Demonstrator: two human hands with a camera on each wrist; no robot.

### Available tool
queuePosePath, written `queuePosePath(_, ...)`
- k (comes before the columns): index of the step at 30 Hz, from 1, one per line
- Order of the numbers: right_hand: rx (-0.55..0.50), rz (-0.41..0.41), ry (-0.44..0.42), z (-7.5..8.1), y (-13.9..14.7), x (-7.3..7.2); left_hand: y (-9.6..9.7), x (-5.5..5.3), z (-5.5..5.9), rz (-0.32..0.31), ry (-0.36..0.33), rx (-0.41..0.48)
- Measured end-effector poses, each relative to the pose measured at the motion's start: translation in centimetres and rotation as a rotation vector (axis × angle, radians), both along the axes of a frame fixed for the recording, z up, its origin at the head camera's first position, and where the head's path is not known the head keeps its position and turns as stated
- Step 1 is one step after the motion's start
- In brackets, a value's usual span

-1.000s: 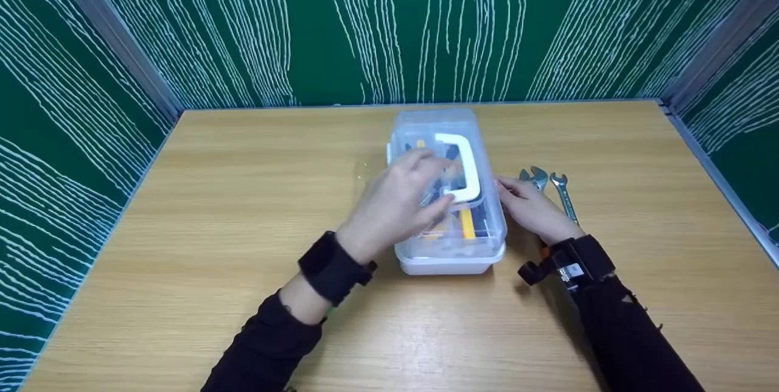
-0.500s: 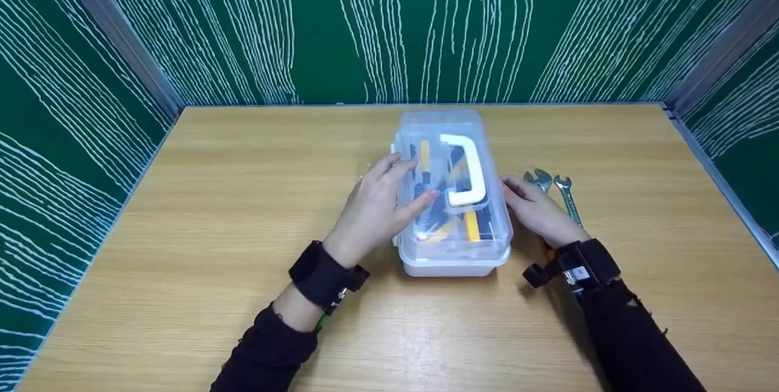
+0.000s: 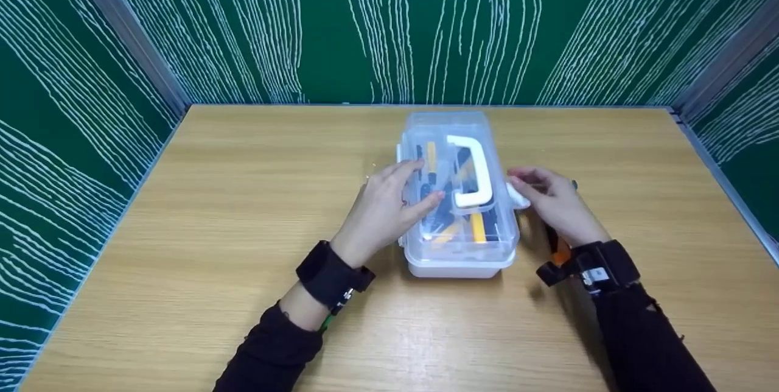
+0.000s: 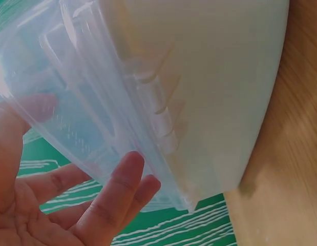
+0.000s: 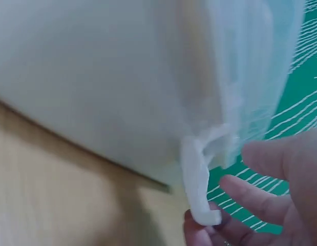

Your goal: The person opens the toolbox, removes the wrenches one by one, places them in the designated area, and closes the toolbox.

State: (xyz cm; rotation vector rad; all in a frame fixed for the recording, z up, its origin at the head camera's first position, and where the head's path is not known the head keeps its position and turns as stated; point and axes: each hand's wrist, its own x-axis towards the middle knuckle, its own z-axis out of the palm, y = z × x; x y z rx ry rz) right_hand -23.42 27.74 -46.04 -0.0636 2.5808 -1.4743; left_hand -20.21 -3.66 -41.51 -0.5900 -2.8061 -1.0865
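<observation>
A clear-lidded plastic toolbox (image 3: 456, 264) with a white handle (image 3: 482, 173) stands on the table, lid down. Yellow and dark tools show through the lid. On its left side my left hand (image 3: 383, 206) rests with fingers spread, thumb over the lid; the left wrist view shows these fingers (image 4: 104, 207) beside the hinges (image 4: 157, 107). My right hand (image 3: 563, 203) is at the box's right side. There a white latch (image 5: 195, 179) sticks outward from the box, its tip against my lower fingers (image 5: 199, 233), while the thumb stands apart from it.
Under my right wrist lies a tool with an orange part (image 3: 561, 253), mostly covered. A metal tool end (image 3: 574, 184) peeks out beyond the right hand. Green panels (image 3: 341, 27) with white streaks stand along the back and sides of the wooden table (image 3: 243, 209).
The right-side latch has swung outward, and my right hand has moved slightly away from the box, covering the wrenches. My left hand has shifted from above the lid to its left edge.
</observation>
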Motion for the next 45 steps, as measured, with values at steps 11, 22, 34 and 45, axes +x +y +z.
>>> queuePosePath(11,-0.19,-0.018,-0.03,1.4,0.5,0.0,0.4,-0.3,0.2,0.023,-0.074,-0.013)
queuePosePath(22,-0.218,0.026,-0.065,1.2,0.2,0.1,0.9,-0.6,0.3,0.006,-0.057,-0.027)
queuePosePath(34,-0.158,0.007,-0.101,-0.2,0.6,-0.5,1.1,-0.6,0.4,0.008,-0.059,-0.034)
queuePosePath(45,-0.138,0.004,-0.103,-0.1,0.4,-0.7,1.0,-0.5,0.4,0.007,-0.036,-0.023)
